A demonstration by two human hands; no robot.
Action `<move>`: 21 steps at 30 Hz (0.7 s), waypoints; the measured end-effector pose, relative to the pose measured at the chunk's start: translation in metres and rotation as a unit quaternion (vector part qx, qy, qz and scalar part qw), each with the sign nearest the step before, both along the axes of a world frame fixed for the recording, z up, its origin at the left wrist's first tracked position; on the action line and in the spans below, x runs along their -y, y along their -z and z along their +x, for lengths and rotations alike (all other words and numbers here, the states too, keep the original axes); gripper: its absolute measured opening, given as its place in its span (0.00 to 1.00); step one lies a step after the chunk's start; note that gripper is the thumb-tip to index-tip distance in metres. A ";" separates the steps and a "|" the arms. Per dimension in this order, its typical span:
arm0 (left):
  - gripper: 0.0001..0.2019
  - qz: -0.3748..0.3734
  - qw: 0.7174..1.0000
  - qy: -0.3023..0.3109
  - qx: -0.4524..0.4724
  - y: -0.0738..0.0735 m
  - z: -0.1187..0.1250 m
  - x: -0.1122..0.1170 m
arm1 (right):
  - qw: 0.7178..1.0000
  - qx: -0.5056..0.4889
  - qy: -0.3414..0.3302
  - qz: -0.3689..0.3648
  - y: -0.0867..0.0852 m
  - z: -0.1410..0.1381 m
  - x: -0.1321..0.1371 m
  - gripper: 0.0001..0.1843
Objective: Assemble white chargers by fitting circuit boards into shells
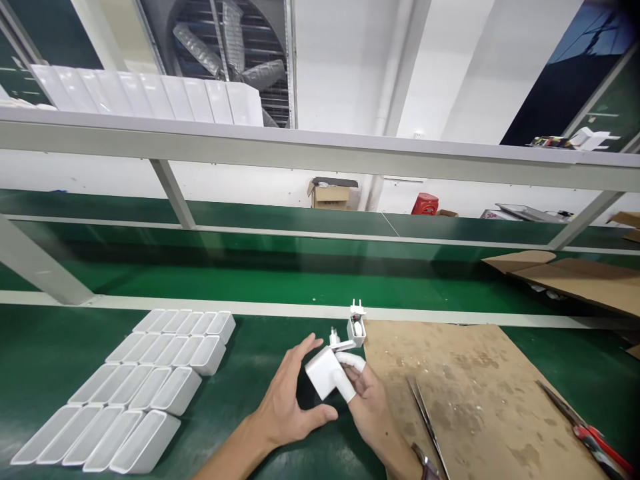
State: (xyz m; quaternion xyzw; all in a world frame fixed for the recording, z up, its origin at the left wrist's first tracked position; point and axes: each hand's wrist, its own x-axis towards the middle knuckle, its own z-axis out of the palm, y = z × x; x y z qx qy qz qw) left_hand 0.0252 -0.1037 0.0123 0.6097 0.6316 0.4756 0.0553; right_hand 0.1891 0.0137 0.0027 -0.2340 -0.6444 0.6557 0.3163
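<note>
My right hand [373, 403], with white covers on its thumb and a finger, pinches a white plastic charger housing [321, 372]. Curved around the housing's left side, my left hand [287, 400] has its thumb and fingers apart and grips nothing. Just beyond the housing is a small white plug piece [334, 337] with pins; whether it is joined to the housing I cannot tell. An opened white plug adapter [357, 329] stands behind, its pins pointing up and parts showing inside. Several open white plastic cases [165, 393] lie in rows to the left.
A stained brown board [450, 393] lies on the right, bearing metal tweezers [425, 420]. Red-handled scissors [585, 427] lie at the far right. A shelf beam [320, 150] crosses above the green bench, and cardboard [580, 280] juts in from the right.
</note>
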 end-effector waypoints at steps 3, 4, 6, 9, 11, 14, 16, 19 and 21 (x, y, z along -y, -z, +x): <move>0.56 -0.056 0.994 0.041 0.087 0.005 0.002 0.000 | 0.964 0.014 0.025 0.265 -0.002 0.009 -0.007 0.16; 0.56 -0.068 0.990 0.058 0.110 0.006 0.002 -0.001 | 0.944 0.018 0.014 0.330 -0.002 0.012 -0.008 0.17; 0.57 -0.082 0.982 0.083 0.147 0.008 0.003 -0.001 | 0.912 0.023 -0.017 0.409 -0.002 0.014 -0.009 0.22; 0.60 -0.084 0.975 0.103 0.179 0.009 0.002 -0.002 | 0.893 0.011 -0.034 0.448 -0.003 0.014 -0.007 0.24; 0.61 -0.077 0.973 0.112 0.185 0.010 0.002 -0.003 | 0.889 -0.003 -0.013 0.457 -0.004 0.013 -0.006 0.25; 0.63 -0.064 0.974 0.123 0.179 0.013 0.001 -0.004 | 0.882 0.030 -0.036 0.469 -0.003 0.012 -0.007 0.27; 0.63 -0.067 0.974 0.126 0.176 0.014 0.001 -0.005 | 0.881 0.059 -0.070 0.464 -0.002 0.011 -0.008 0.29; 0.62 -0.072 0.974 0.121 0.177 0.014 0.001 -0.005 | 0.884 0.044 -0.065 0.460 -0.003 0.010 -0.010 0.29; 0.62 -0.064 0.976 0.117 0.173 0.011 0.000 -0.004 | 0.885 0.012 -0.040 0.464 -0.006 0.010 -0.011 0.28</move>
